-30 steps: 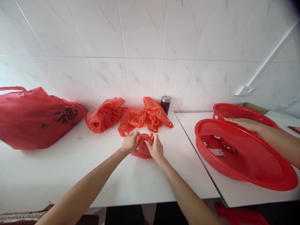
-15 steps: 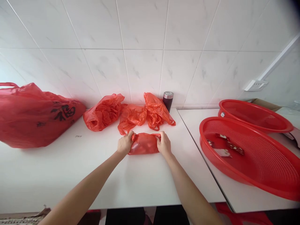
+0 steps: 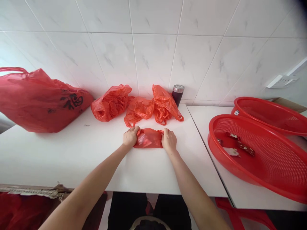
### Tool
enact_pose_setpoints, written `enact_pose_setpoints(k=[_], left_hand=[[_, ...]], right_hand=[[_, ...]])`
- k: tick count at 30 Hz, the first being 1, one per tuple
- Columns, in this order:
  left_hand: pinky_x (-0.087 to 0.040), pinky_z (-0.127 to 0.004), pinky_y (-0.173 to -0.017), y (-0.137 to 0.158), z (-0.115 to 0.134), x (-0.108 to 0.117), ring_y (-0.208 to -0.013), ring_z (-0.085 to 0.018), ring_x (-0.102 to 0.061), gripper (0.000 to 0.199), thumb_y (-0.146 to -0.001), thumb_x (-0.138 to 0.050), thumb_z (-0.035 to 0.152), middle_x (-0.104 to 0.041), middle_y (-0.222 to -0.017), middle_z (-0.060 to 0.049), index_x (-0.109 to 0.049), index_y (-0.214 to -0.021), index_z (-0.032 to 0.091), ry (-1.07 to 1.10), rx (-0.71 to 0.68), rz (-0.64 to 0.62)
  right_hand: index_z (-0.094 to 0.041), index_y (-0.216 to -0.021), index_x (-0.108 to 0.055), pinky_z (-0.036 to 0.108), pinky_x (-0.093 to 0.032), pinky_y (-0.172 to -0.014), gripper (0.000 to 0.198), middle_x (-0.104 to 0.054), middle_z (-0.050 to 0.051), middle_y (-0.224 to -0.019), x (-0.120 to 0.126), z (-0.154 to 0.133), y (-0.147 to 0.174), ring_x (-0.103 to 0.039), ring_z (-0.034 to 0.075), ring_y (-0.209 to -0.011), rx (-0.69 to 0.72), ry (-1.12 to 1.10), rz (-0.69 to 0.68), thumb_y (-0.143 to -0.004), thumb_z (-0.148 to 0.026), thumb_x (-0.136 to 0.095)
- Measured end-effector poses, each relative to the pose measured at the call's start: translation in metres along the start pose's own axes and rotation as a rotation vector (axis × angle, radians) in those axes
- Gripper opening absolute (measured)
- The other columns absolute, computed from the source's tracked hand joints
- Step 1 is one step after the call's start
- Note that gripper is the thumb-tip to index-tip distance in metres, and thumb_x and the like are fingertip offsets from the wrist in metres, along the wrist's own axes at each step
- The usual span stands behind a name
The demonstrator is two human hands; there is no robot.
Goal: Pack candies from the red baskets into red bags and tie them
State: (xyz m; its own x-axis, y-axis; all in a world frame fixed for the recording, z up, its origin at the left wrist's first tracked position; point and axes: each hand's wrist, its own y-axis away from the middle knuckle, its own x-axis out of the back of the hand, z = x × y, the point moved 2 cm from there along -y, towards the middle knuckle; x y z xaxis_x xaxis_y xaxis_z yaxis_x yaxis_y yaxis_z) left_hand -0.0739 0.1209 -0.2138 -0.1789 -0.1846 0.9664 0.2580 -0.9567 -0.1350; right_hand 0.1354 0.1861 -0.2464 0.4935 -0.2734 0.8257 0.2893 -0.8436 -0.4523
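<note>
A small red plastic bag (image 3: 149,139) lies on the white table in front of me, with pale, shiny contents showing dimly through it. My left hand (image 3: 130,136) is closed on its left end, and my right hand (image 3: 169,140) grips the right end, so the top edge is drawn out between them. Just behind it are crumpled red plastic bags: a bunched one (image 3: 110,103), a flatter one (image 3: 139,110) in the middle and a taller one (image 3: 165,102). What exactly is inside the held bag I cannot make out.
A large full red bag with black lettering (image 3: 48,102) stands at the left. A dark tumbler (image 3: 177,94) is by the tiled wall. On the right-hand table (image 3: 240,198) a red plastic basket (image 3: 268,153) holds several small packets; another red basket (image 3: 273,116) sits behind.
The view has tilted down and shifted slightly, so the scene sits higher. Both hands keep hold of the red bag's ends, and it looks a little flatter.
</note>
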Motion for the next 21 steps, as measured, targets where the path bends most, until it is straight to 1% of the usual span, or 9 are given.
enact_pose_setpoints(k=[2, 6, 9, 12, 14, 16, 17, 19, 21], left_hand=[[-0.047, -0.037, -0.079, 0.002, -0.006, 0.006, -0.093, -0.02, -0.059, 0.025, -0.094, -0.048, 0.033, -0.062, -0.105, -0.007, -0.058, -0.11, 0.018, 0.011, -0.033, -0.028], [-0.045, -0.032, -0.075, 0.012, -0.016, 0.029, -0.088, -0.02, -0.061, 0.017, -0.089, -0.049, 0.022, -0.065, -0.102, -0.005, -0.06, -0.102, 0.024, 0.075, -0.078, -0.048], [-0.045, -0.029, -0.073, 0.029, -0.022, 0.053, -0.082, -0.019, -0.061, 0.018, -0.091, -0.042, 0.028, -0.067, -0.099, -0.003, -0.06, -0.095, 0.026, 0.157, -0.119, -0.023], [-0.047, -0.027, -0.069, 0.05, -0.025, 0.072, -0.071, -0.016, -0.06, 0.026, -0.093, -0.038, 0.038, -0.067, -0.086, 0.0, -0.06, -0.086, 0.026, 0.239, -0.149, -0.013], [-0.048, -0.026, -0.065, 0.06, -0.025, 0.08, -0.07, -0.016, -0.06, 0.025, -0.093, -0.038, 0.041, -0.066, -0.088, 0.0, -0.058, -0.091, 0.026, 0.282, -0.135, 0.023], [-0.05, -0.028, -0.069, 0.064, -0.022, 0.087, -0.084, -0.017, -0.063, 0.026, -0.094, -0.038, 0.039, -0.062, -0.11, -0.005, -0.052, -0.11, 0.025, 0.317, -0.1, 0.112], [-0.051, -0.031, -0.076, 0.063, -0.018, 0.09, -0.096, -0.019, -0.061, 0.029, -0.094, -0.04, 0.037, -0.057, -0.122, -0.008, -0.047, -0.119, 0.025, 0.324, -0.102, 0.168], [-0.045, -0.038, -0.094, 0.061, -0.004, 0.092, -0.116, -0.023, -0.053, 0.036, -0.093, -0.044, 0.035, -0.047, -0.136, -0.011, -0.043, -0.127, 0.024, 0.263, -0.198, 0.233], [-0.037, -0.043, -0.103, 0.055, 0.015, 0.088, -0.123, -0.027, -0.047, 0.039, -0.091, -0.049, 0.037, -0.047, -0.137, -0.011, -0.046, -0.128, 0.025, 0.119, -0.346, 0.193]], right_hand=[[-0.018, -0.094, -0.052, 0.032, -0.033, -0.062, 0.027, -0.06, 0.01, -0.08, 0.001, 0.0, 0.001, -0.05, 0.024, -0.075, 0.025, -0.009, 0.025, -0.08, 0.001, -0.038], [-0.018, -0.089, -0.052, 0.032, -0.037, -0.065, 0.025, -0.058, 0.009, -0.079, 0.007, -0.003, 0.003, -0.05, 0.024, -0.077, 0.113, -0.067, 0.091, -0.082, 0.0, -0.037], [-0.019, -0.091, -0.052, 0.033, -0.042, -0.072, 0.02, -0.059, 0.01, -0.086, 0.014, -0.005, 0.006, -0.051, 0.024, -0.082, 0.186, -0.148, 0.147, -0.086, -0.006, -0.038], [-0.018, -0.097, -0.052, 0.034, -0.044, -0.075, 0.018, -0.059, 0.011, -0.091, 0.019, -0.008, 0.009, -0.052, 0.024, -0.086, 0.208, -0.233, 0.206, -0.09, -0.012, -0.037], [-0.018, -0.1, -0.051, 0.035, -0.045, -0.074, 0.018, -0.059, 0.011, -0.091, 0.02, -0.011, 0.011, -0.053, 0.024, -0.085, 0.208, -0.283, 0.234, -0.092, -0.016, -0.036], [-0.018, -0.1, -0.051, 0.034, -0.046, -0.072, 0.016, -0.059, 0.011, -0.09, 0.022, -0.015, 0.012, -0.053, 0.023, -0.084, 0.214, -0.329, 0.248, -0.092, -0.018, -0.037], [-0.019, -0.099, -0.051, 0.034, -0.046, -0.072, 0.014, -0.06, 0.01, -0.089, 0.023, -0.017, 0.012, -0.054, 0.023, -0.084, 0.218, -0.351, 0.251, -0.091, -0.019, -0.039], [-0.019, -0.098, -0.051, 0.034, -0.047, -0.073, 0.012, -0.061, 0.009, -0.09, 0.026, -0.021, 0.014, -0.055, 0.023, -0.084, 0.228, -0.394, 0.253, -0.09, -0.022, -0.043], [-0.02, -0.097, -0.051, 0.034, -0.047, -0.074, 0.011, -0.062, 0.009, -0.092, 0.031, -0.024, 0.017, -0.056, 0.023, -0.085, 0.238, -0.436, 0.255, -0.089, -0.025, -0.046]])
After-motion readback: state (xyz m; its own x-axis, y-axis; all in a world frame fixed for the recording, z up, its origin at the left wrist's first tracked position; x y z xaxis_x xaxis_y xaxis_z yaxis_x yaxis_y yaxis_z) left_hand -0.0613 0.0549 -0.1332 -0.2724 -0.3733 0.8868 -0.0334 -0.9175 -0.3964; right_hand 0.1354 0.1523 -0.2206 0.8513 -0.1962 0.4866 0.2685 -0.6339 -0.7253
